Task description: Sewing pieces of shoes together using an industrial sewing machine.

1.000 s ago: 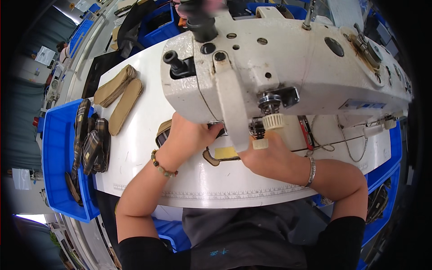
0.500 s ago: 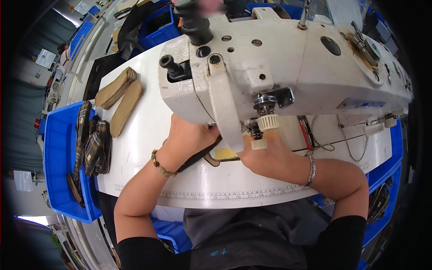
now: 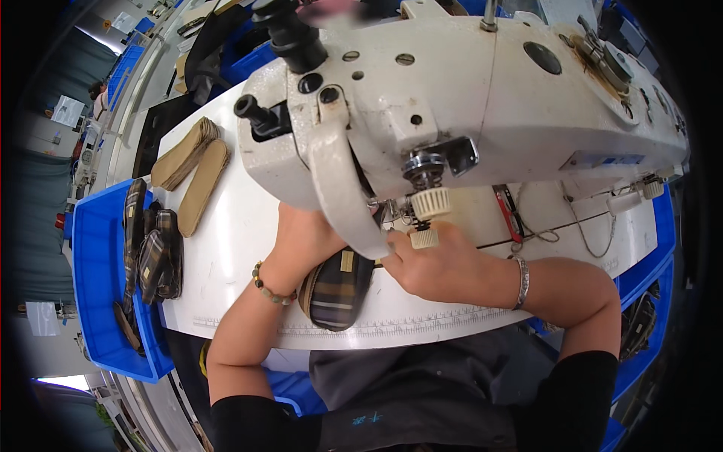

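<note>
A dark plaid slipper piece (image 3: 335,297) with a small tan label lies on the white table beneath the sewing machine (image 3: 527,113), between my hands. My left hand (image 3: 305,237) is at the slipper's upper left, with its fingertips hidden behind the machine's curved lever (image 3: 339,188). My right hand (image 3: 433,264) is bent beside the needle area, right of the slipper, fingers curled in and their tips close to the slipper's edge; what they hold is unclear. The needle is mostly hidden by the lever and the tension knobs (image 3: 431,202).
Tan soles (image 3: 202,184) lie at the table's left, beside a blue bin (image 3: 98,279) with plaid pieces. Red-handled snips (image 3: 507,215) and loose cord lie right of my right hand. More blue bins (image 3: 651,316) stand at right. A distant person (image 3: 100,102) is at far left.
The plaid slipper piece has come down into view between my hands, covering the yellow patch seen earlier. My left hand has edged left and down. The machine sits further left in view.
</note>
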`<act>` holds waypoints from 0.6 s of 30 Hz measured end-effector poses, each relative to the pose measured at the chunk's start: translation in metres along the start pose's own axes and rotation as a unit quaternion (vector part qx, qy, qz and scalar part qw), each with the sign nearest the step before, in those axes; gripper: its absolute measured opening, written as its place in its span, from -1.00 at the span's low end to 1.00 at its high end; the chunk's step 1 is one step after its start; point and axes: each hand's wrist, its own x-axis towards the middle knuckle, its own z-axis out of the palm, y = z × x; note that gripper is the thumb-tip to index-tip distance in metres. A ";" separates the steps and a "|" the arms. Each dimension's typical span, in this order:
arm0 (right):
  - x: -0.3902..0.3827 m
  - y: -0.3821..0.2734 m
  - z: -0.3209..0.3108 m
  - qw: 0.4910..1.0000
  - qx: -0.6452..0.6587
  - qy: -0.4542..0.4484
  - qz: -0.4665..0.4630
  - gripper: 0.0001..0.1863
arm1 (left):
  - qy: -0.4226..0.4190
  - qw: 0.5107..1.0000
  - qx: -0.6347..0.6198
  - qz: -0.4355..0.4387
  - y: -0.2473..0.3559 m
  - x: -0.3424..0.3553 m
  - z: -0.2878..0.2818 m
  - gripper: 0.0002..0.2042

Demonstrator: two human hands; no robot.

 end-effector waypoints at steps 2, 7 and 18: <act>0.002 0.000 -0.001 0.998 -0.020 0.059 -0.004 -0.85 | -0.021 1.000 0.002 -0.018 0.004 0.001 0.000 -0.68; 0.000 -0.001 0.000 1.000 -0.004 0.022 0.000 -0.71 | 0.015 1.000 -0.026 -0.001 0.008 0.003 0.002 -0.72; -0.001 0.001 0.007 0.999 -0.023 0.041 0.007 -0.87 | 0.033 0.999 0.039 0.014 0.012 0.006 0.001 -0.74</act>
